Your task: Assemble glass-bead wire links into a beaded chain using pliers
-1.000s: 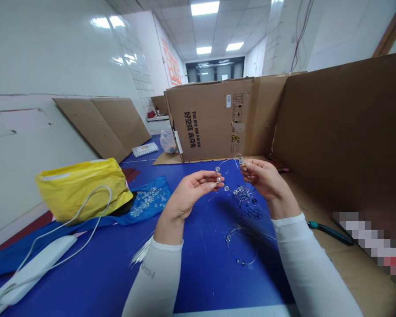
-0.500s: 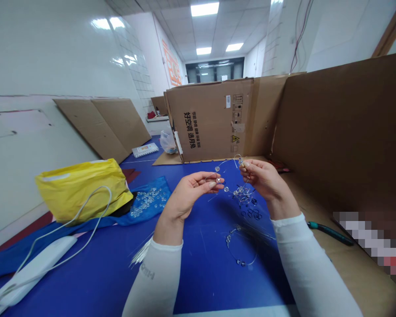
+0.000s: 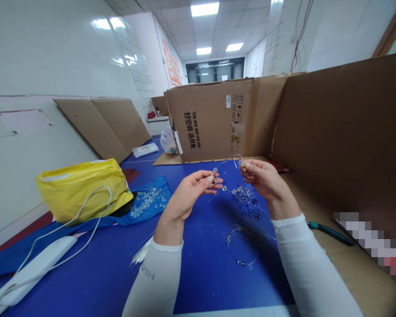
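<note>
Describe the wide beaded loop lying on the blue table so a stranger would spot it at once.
Find the blue table between the two white sleeves. Nearer the camera than the small dark rings lies the thin beaded loop. It is far wider than those rings and, unlike the beaded wire between the hands, rests on the table.

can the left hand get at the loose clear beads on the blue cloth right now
Probably yes: the clear beads lie uncovered just beside that forearm, with nothing visible between. The left hand pinches a beaded wire, though, so its grip may need freeing.
</note>
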`<state>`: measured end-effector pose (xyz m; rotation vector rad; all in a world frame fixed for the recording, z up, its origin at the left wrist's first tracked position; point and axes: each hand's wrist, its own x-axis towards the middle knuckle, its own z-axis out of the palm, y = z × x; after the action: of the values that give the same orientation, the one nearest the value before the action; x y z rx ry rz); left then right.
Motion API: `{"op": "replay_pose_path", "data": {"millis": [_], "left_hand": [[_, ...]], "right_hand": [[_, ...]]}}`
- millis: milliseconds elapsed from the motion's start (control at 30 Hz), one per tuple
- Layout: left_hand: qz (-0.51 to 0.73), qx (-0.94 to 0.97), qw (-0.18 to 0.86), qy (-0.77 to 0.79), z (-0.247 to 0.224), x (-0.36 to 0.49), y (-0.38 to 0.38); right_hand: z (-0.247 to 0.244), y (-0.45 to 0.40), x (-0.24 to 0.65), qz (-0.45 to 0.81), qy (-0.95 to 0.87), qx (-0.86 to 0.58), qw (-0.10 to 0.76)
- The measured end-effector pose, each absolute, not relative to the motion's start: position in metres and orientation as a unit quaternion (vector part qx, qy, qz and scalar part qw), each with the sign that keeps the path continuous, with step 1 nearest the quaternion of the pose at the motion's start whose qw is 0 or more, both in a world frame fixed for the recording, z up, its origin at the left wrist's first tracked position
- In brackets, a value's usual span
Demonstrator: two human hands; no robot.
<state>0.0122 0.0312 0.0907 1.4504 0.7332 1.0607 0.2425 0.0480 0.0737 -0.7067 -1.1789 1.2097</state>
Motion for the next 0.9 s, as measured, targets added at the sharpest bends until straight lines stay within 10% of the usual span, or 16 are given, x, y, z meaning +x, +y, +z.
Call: {"op": "replay_pose_path", "data": {"millis": [900], "left_hand": [[0.486,0.608,0.515,0.359,0.0860,0.0141,0.0379]], "right_hand": [[0.0709,0.0466,0.2334,0.495,-0.548,-0.343,0.581]]}}
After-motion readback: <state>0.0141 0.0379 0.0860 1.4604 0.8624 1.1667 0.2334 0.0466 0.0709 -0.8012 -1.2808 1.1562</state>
